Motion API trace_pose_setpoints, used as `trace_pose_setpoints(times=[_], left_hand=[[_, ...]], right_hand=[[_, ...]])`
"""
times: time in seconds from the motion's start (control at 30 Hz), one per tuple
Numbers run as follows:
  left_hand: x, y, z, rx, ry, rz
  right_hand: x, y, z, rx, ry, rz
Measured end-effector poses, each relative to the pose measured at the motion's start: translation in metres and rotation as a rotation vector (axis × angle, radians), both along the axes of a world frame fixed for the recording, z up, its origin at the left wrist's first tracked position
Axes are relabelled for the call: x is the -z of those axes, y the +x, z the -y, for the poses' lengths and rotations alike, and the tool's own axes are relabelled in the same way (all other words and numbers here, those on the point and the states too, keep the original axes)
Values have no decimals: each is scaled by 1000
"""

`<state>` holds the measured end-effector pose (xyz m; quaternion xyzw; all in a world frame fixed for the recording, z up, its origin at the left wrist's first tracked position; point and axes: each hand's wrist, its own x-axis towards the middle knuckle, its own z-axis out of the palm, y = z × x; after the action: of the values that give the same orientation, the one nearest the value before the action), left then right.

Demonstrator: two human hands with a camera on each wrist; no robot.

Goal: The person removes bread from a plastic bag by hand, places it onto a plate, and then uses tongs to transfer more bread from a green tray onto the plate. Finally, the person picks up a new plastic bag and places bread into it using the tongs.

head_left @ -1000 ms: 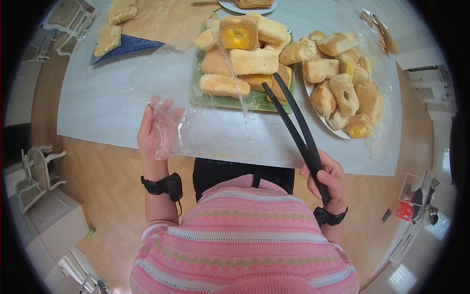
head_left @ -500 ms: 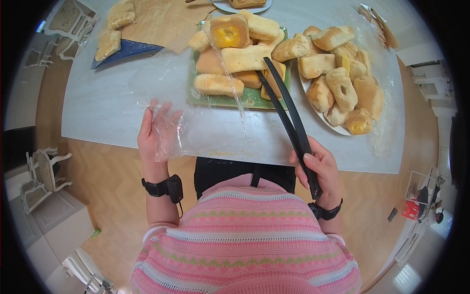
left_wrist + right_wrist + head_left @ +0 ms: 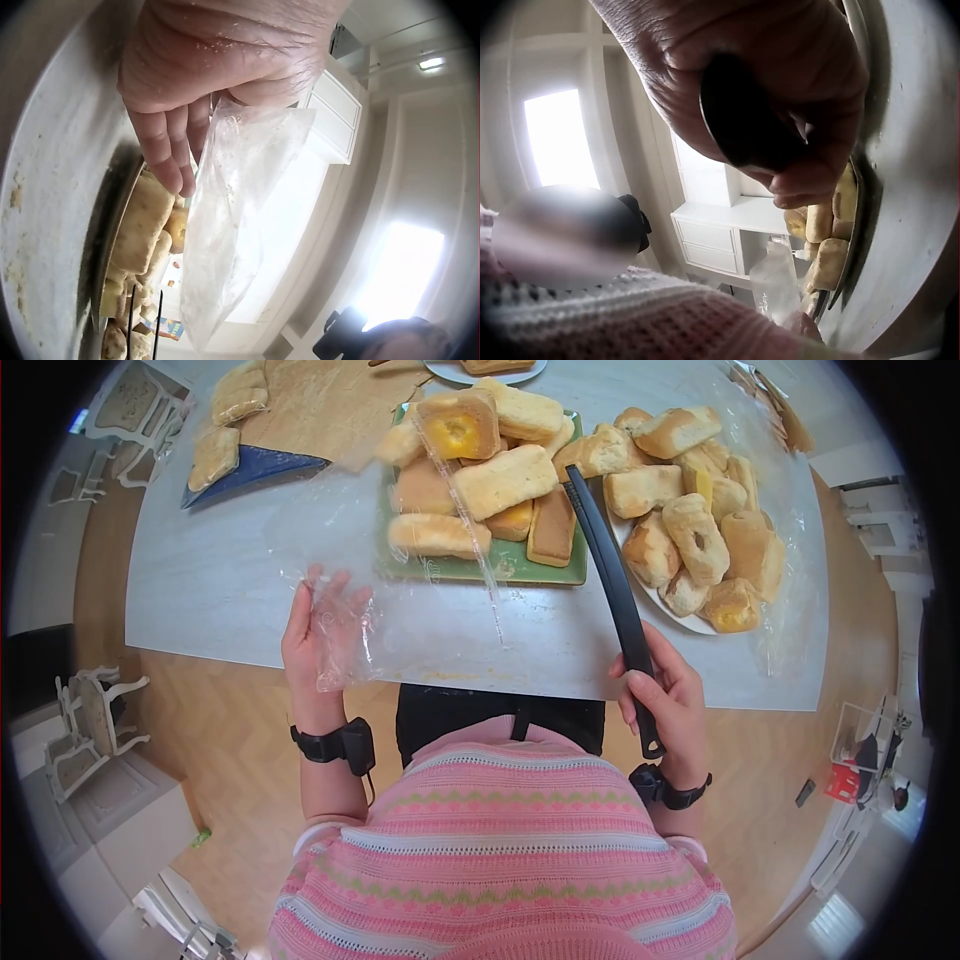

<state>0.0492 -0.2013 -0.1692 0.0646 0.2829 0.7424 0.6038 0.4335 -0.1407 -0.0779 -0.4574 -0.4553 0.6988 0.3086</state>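
Observation:
In the head view, my right hand (image 3: 668, 695) grips black tongs (image 3: 622, 595) by the handle end. One arm of the tongs covers the other, and their tips overlap the gap between the green plate (image 3: 545, 572) and the white oval plate (image 3: 672, 610). Pale bread loaves (image 3: 507, 480) are piled on the green plate, one with a yellow centre (image 3: 457, 436). My left hand (image 3: 330, 620) holds a clear plastic bag (image 3: 232, 217), fingers extended and the thumb hidden; the bag spreads over the green plate's left side.
Several bread pieces (image 3: 697, 540) heap on the oval plate, with clear plastic (image 3: 788, 600) beside it. At the back left, wrapped loaves (image 3: 216, 457) lie by a blue tray (image 3: 255, 472) and a brown board (image 3: 330, 405). Another plate (image 3: 465, 374) stands at the far edge.
The tongs first shifted left to the loaves, then swung right and turned edge-on. The pale loaf at the front of the pile now lies more slanted. My left hand stays nearly still.

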Motion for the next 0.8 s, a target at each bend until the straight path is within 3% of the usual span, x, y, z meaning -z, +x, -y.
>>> trace_pose_setpoints(times=[0.43, 0.6, 0.8], left_hand=[[-1, 2, 0, -27, -55, -42], [0, 2, -2, -24, -45, -46], [2, 1, -2, -7, -35, -48]], right_hand=[[6, 3, -30, -107, -50, 39], [7, 10, -23, -124, 81, 126], [11, 11, -24, -113, 62, 135]])
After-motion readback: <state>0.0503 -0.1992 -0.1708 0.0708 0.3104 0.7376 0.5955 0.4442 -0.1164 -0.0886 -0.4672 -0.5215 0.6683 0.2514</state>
